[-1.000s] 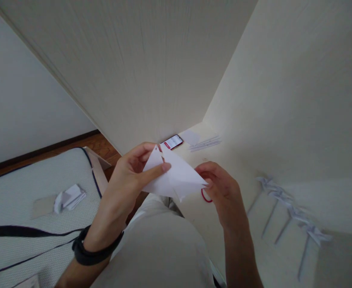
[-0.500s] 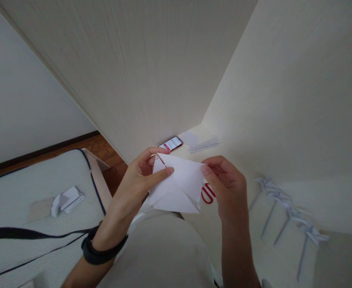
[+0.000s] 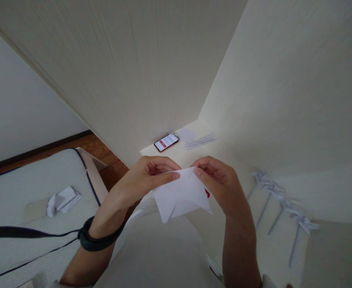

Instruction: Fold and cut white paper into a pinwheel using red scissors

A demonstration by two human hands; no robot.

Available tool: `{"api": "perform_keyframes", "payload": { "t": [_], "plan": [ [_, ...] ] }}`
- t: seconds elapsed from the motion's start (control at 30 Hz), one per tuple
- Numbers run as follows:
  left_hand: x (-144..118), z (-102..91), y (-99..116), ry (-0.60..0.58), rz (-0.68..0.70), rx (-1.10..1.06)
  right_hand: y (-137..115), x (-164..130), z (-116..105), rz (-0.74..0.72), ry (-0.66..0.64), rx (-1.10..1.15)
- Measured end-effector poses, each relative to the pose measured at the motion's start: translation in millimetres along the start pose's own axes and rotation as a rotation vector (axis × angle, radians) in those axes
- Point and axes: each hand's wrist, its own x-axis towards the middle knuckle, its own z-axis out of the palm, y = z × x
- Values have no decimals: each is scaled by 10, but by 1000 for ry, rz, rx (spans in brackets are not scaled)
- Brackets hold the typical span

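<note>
Your left hand point(image 3: 147, 178) and right hand point(image 3: 217, 178) have drawn closer together, with the white paper point(image 3: 183, 196) turned between them. Each grip is clamped on its upper edge, thumbs in front, other fingertips hidden behind; both wrists angle inward. It hangs before your shirt point(image 3: 161, 256). Text on the phone point(image 3: 166, 142) is too small to read; the paper mostly hides a red handle point(image 3: 207, 193) on the worktop point(image 3: 236, 160).

The sheet point(image 3: 183, 196) is matt paper; the floor point(image 3: 116, 172) looks wooden.
</note>
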Motion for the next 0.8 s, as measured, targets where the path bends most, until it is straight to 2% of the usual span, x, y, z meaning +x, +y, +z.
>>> {"api": "perform_keyframes", "payload": {
  "t": [0.23,0.37,0.63,0.8],
  "plan": [
    [-44,73,50,24,-68,-35,35,-13,-27,-25,-33,17],
    [-59,109,103,19,-112,-44,18,-12,-38,-61,20,-26],
    [-11,84,81,-50,-28,-20,-15,-21,-44,-139,60,-58],
    [12,108,70,-99,52,70,-65,-31,-12,-266,60,-168]
  ]
}}
